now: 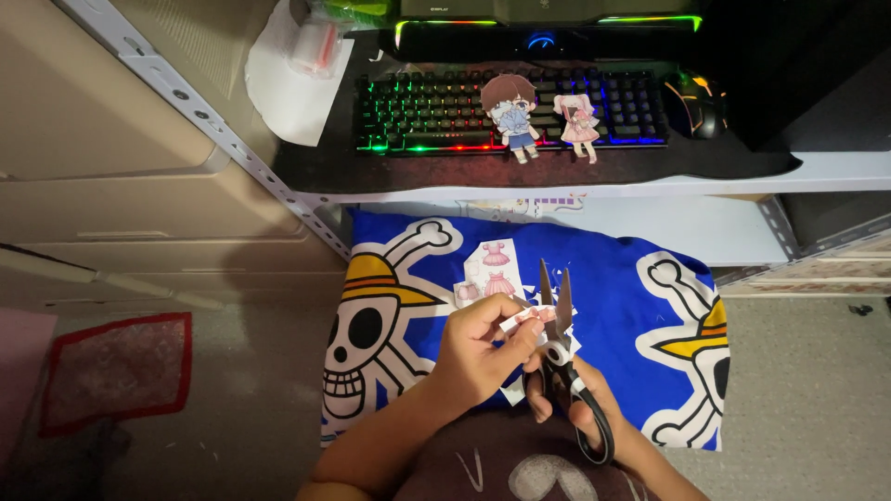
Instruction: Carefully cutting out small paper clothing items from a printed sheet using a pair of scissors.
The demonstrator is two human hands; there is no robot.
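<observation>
Overhead: two hands cutting paper with scissors above a blue cushion.
Left hand pinches a small pink paper cutout; right hand grips black scissors, blades slightly parted, touching the cutout.

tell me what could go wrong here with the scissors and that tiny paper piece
1. The left hand pinches the small pink-and-white paper cutout right beside the open blades of the black-handled steel scissors, so a fingertip could get nicked.
2. The piece is tiny and the light is dim, so the cut may stray into the printed figure.
3. Loose paper sheets with pink dresses lie on the blue skull-print cushion and could slide off.
</observation>
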